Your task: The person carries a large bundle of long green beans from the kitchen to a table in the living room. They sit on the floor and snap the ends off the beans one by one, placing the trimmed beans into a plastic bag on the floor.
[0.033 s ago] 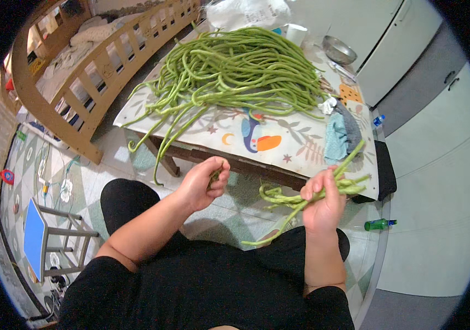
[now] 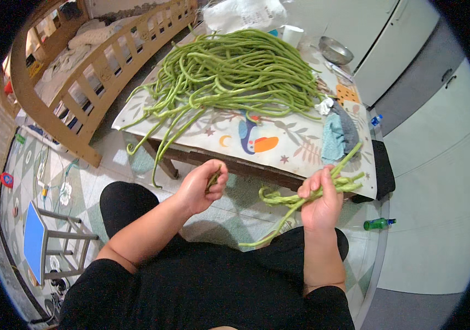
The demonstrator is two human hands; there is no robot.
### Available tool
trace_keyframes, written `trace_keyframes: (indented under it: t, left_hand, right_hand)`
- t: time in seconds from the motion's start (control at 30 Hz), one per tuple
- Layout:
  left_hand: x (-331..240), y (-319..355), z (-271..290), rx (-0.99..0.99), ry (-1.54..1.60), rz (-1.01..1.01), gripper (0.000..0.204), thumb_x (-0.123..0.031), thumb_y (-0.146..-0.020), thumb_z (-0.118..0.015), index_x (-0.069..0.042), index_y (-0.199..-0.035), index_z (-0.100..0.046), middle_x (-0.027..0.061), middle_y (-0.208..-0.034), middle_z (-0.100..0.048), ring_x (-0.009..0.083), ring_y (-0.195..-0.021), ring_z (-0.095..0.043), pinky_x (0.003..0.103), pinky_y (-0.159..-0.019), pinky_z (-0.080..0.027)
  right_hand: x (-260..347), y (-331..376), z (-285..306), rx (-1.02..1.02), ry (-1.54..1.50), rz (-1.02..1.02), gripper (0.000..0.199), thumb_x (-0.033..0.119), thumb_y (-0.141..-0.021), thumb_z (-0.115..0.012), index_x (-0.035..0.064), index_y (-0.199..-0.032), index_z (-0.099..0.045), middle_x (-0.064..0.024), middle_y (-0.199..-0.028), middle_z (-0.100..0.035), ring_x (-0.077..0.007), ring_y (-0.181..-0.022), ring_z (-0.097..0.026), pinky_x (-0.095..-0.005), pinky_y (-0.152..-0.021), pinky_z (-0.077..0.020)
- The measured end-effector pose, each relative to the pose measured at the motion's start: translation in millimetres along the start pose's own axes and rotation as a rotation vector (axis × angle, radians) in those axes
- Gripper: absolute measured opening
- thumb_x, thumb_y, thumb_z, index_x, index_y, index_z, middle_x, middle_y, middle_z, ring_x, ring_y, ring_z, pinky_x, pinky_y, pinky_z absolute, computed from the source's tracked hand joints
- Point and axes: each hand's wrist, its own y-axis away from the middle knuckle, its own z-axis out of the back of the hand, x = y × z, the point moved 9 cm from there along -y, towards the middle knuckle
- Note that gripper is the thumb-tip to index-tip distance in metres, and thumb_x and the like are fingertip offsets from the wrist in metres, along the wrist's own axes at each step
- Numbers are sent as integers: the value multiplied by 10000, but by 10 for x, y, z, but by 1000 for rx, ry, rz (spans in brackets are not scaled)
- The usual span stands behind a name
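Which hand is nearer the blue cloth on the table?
Right. The right hand is just below the blue cloth, gripping long beans; the left hand sits farther left.

Both forearms reach forward from the lap. The left hand (image 2: 201,186) is curled, fingers (image 2: 217,179) pinched together; the right hand (image 2: 319,201) is clenched, knuckles up.

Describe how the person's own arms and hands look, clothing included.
Both forearms are bare from the elbow down; no gloves, watch or rings show. The left hand and right hand are bare, fingers uncovered. Short black sleeves of a black top end near the elbows. Black trousers cover the knees.
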Motion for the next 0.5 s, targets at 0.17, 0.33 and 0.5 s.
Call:
trace_keyframes:
  t: [0.17, 0.33, 0.5]
  left_hand:
    - [88, 52, -55, -7, -25, -5, 177, -219, -821, -393, -96, -699, -427, -4, -604, -388, 72, -435, -265, 195, -355, -193]
    - [131, 150, 34, -9, -78, -31, 151, -195, -815, -398, -78, -752, -469, 30, -644, -445, 79, -473, -326, 180, -369, -235]
    - [205, 139, -295, 42, 5, 80, 212, -250, -846, -442, -76, -726, -443, 31, -729, -449, 72, -506, -329, 163, -377, -238]
  right_hand:
    - [133, -31, 160, 11, -74, -85, 200, 115, -834, -471, 61, -1025, -443, -67, -703, -521, -203, -583, -535, -378, -565, -478]
    - [-17, -32, -34, 181, -103, -199, 198, 160, -849, -481, 50, -1013, -488, -54, -664, -507, -160, -563, -505, -315, -552, -460]
    - [86, 129, -175, 290, -18, -169, 272, 207, -876, -449, 14, -1065, -483, -48, -647, -509, -129, -546, -485, -266, -540, -435]
